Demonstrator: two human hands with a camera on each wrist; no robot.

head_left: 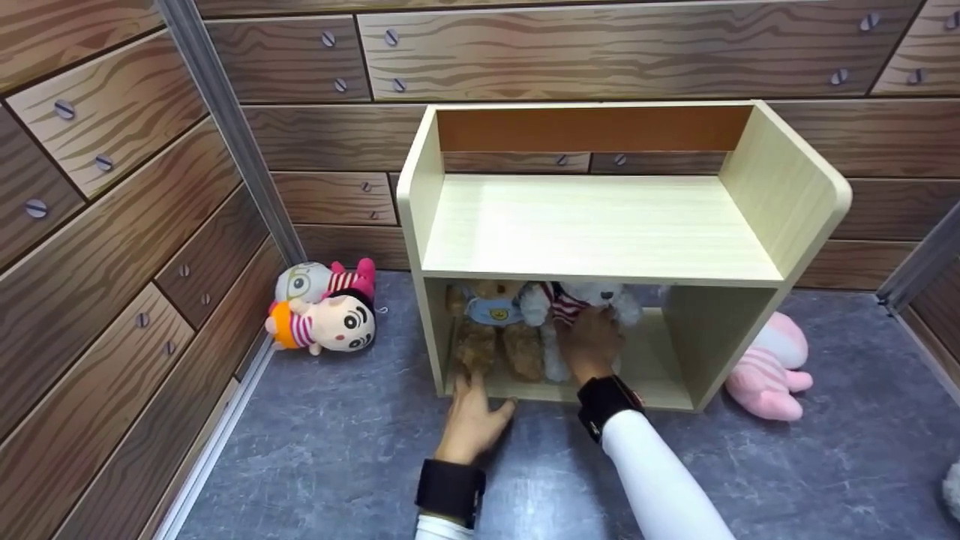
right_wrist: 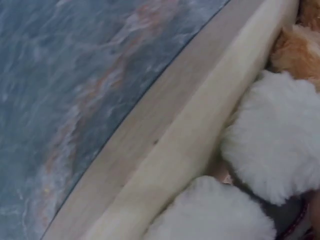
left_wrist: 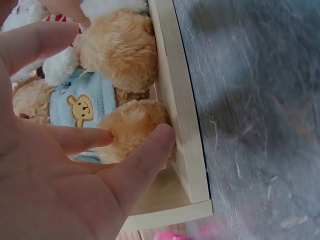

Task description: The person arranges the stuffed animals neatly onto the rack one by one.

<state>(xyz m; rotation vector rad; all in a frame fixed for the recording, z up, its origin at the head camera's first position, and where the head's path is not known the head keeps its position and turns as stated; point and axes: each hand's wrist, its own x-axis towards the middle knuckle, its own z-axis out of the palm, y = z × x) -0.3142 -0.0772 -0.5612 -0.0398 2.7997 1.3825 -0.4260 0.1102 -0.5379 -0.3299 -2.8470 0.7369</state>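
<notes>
A brown teddy bear (head_left: 495, 330) in a light blue top with a bear-face patch sits on the lower shelf at its left side. My left hand (head_left: 471, 420) reaches to its feet from the front, fingers and thumb spread; in the left wrist view the fingertips are right at a furry foot (left_wrist: 132, 132). Beside it sits a white teddy bear (head_left: 555, 356) in a red-and-white striped top. Against that bear's chest rests my right hand (head_left: 592, 341), back of the hand toward the head camera. White feet (right_wrist: 275, 135) fill the right wrist view, where the hand is mostly out of sight.
A pale wooden two-tier shelf (head_left: 600, 225) stands near the plank-patterned wall (head_left: 600, 52). Two dolls (head_left: 337, 322) lie on the grey floor (head_left: 337, 465) to its left. A pink-and-white plush toy (head_left: 772, 367) lies against its right side; grey fluff (head_left: 952, 487) shows at the right edge.
</notes>
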